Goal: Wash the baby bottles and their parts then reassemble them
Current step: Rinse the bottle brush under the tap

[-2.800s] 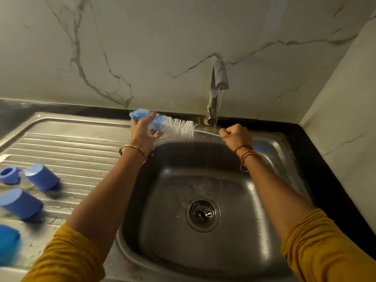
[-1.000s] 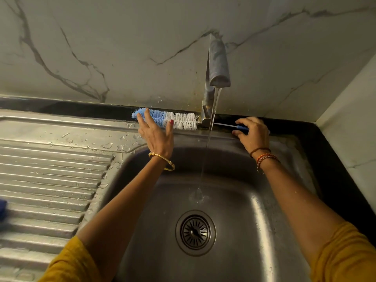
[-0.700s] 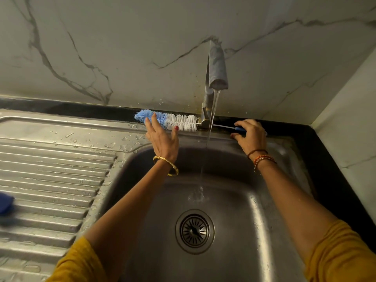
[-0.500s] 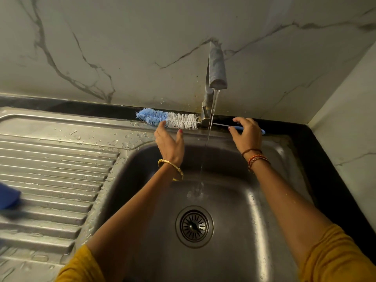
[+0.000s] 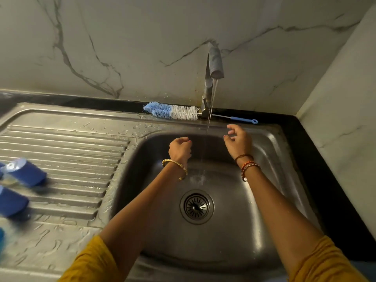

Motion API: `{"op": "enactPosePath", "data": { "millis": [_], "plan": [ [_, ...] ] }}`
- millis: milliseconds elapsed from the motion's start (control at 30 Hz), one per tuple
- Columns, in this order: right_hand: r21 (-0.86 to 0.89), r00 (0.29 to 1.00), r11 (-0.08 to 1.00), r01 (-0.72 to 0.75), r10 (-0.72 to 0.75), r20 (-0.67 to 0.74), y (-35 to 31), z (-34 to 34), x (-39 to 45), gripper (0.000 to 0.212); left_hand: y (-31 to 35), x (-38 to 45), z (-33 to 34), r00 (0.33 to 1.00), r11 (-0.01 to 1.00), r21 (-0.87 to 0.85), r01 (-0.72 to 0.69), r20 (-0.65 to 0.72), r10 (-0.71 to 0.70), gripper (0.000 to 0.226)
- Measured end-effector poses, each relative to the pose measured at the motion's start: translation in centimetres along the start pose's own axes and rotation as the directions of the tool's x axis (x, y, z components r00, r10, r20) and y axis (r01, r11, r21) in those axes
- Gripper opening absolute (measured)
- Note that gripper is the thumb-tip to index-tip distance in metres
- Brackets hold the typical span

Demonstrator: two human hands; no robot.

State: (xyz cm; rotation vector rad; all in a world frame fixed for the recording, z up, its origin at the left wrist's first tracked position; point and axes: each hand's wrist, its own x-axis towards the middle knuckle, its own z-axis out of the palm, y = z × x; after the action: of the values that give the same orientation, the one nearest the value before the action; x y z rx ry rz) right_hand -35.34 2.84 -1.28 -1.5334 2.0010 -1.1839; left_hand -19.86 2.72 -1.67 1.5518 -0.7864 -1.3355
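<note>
The bottle brush (image 5: 173, 112) lies flat along the far ledge of the sink (image 5: 270, 143), bristles to the left and thin handle running right behind the tap (image 5: 211, 82), likely parked there so it is out of the basin but within reach. Neither hand touches it. Water runs from the tap in a thin stream into the basin, landing just beyond the drain (image 5: 196, 206), which suggests rinsing is still in hand.

The bottle parts (image 5: 26, 174), blue caps and what looks like a clear piece, lie on their sides on the ribbed draining board (image 5: 81, 159) at the far left, blurred at the frame edge; they seem set there to drain, well apart from both hands.

Both forearms reach forward over the basin, one on each side of the stream. The left hand (image 5: 180, 148) is curled into a loose fist holding nothing, knuckles toward the far wall. The right hand (image 5: 238, 139) hovers near the basin's far rim, below the brush handle, fingers loosely bent and spread apart, empty.
</note>
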Motion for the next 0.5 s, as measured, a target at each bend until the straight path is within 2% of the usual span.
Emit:
{"op": "enactPosePath", "data": {
  "millis": [67, 167, 233, 300, 367, 433, 500],
  "plan": [
    [0.023, 0.998, 0.999, -0.045, 0.046, -0.032, -0.2, -0.4, -2.2, 0.029, -0.7, -1.5, -0.8, 1.0, 1.0, -0.005, 0.016, 0.007, -0.016, 0.021],
    [0.142, 0.978, 0.983, -0.114, 0.135, -0.156, -0.9, -1.0, -5.4, 0.019, -1.6, -3.6, -2.0, 1.0, 1.0, -0.014, 0.005, 0.025, -0.005, 0.017],
    [0.201, 0.966, 0.968, -0.152, 0.189, -0.175, -1.5, -1.2, -7.7, 0.015, -2.1, -5.1, -2.9, 0.999, 1.0, -0.022, 0.004, 0.038, -0.003, 0.015],
    [0.223, 0.966, 0.954, -0.202, 0.231, -0.114, -2.0, -1.1, -9.7, 0.012, -2.3, -6.3, -3.7, 0.999, 1.0, -0.028, 0.0, 0.044, 0.002, 0.014],
    [0.269, 0.963, 0.928, -0.258, 0.269, -0.005, -2.2, -0.7, -11.5, 0.008, -2.7, -7.3, -4.6, 0.999, 1.0, -0.017, -0.02, 0.046, 0.021, 0.014],
    [0.3, 0.951, 0.902, -0.31, 0.293, 0.099, -2.6, -0.4, -13.5, 0.014, -3.2, -8.2, -5.5, 0.998, 0.999, -0.002, -0.033, 0.062, 0.033, 0.014],
    [0.284, 0.932, 0.892, -0.353, 0.306, 0.195, -2.9, 0.0, -15.7, 0.009, -3.9, -9.3, -6.5, 0.998, 1.0, 0.005, -0.022, 0.066, 0.021, 0.013]
  ]
}}
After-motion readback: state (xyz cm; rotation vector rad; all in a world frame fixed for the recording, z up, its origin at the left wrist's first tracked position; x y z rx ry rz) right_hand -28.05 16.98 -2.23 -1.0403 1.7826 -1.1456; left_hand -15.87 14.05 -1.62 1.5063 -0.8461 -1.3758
